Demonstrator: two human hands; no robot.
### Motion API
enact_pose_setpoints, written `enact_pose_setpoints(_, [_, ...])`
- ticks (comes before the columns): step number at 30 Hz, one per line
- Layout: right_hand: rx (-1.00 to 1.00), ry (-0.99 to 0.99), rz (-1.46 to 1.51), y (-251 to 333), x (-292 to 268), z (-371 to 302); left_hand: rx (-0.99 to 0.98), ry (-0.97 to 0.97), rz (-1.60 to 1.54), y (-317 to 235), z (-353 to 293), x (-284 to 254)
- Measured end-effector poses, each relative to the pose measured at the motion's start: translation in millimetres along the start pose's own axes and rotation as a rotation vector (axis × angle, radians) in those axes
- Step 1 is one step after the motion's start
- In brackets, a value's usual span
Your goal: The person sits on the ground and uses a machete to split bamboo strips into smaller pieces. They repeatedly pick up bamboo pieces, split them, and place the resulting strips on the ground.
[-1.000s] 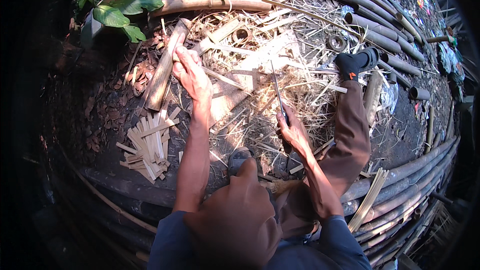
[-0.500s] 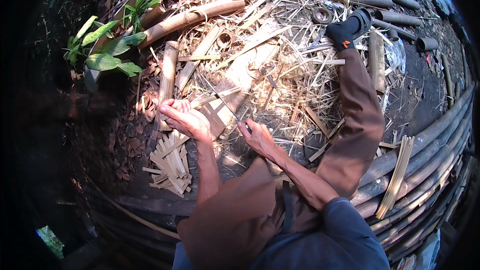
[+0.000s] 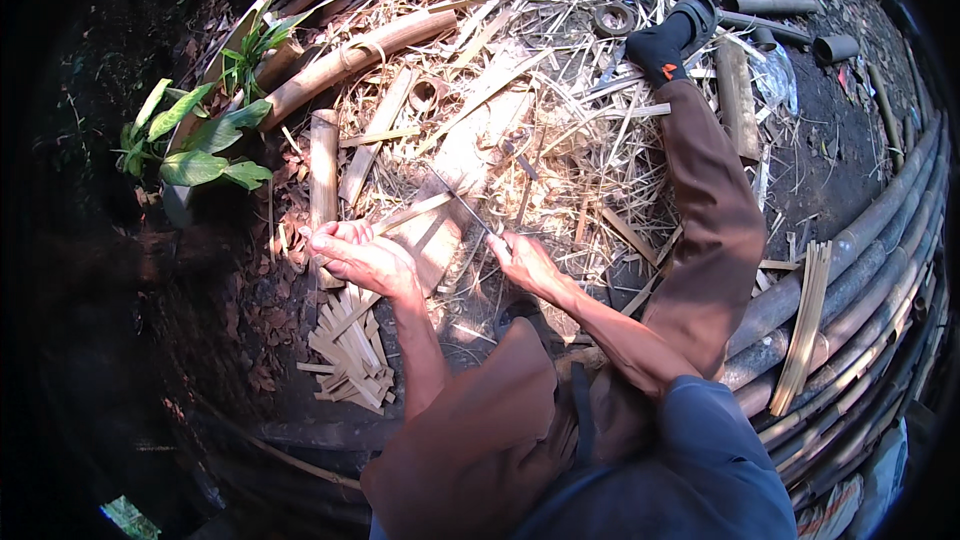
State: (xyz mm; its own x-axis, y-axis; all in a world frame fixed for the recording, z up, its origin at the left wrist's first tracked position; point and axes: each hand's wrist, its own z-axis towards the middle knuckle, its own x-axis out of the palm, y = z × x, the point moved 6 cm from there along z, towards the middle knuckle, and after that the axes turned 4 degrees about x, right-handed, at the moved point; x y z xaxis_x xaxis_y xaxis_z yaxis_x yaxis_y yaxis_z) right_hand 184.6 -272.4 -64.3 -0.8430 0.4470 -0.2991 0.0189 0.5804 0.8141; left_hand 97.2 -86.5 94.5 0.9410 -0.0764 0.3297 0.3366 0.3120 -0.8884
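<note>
In the head view, the only one I have on this link, I see the left hand (image 3: 365, 262) left of centre, palm turned partly up, fingers folded and pressed together around a narrow bamboo strip (image 3: 415, 211). The strip slants out from behind the fingers, its free end toward the middle of the ground. The right hand (image 3: 527, 262) is wrapped around the handle of a knife (image 3: 464, 204), and the thin blade runs up and left across the strip's free end. From up here I can't tell whether steel and bamboo touch.

Below the strip I make out a flat wooden board (image 3: 428, 248), its near end just beside the left wrist. Toward the left edge of the ground, a loose pile of short slats (image 3: 352, 352) lies near the left forearm, and a bamboo section (image 3: 324, 165) reaches away just beyond the fingers. Pale shavings (image 3: 590, 165) are strewn over the middle.

Near the ground's far edge I see a long bamboo pole (image 3: 360, 55) lying slantwise, a leafy plant (image 3: 195, 168) to its left. At the right edge, a bundle of strips (image 3: 803, 328) rests across dark poles (image 3: 765, 330).
</note>
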Motion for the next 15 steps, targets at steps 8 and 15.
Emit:
enact_pose_setpoints(8, [-0.056, 0.0, 0.064, 12.7, -3.8, -9.9, 0.1, 0.023, 0.076, -6.5, 5.5, 1.1])
enact_pose_setpoints(15, [-0.07, -0.01, 0.017, -19.9, -1.8, -12.7, 0.091, 0.032, 0.153, 0.5, -4.7, 3.7])
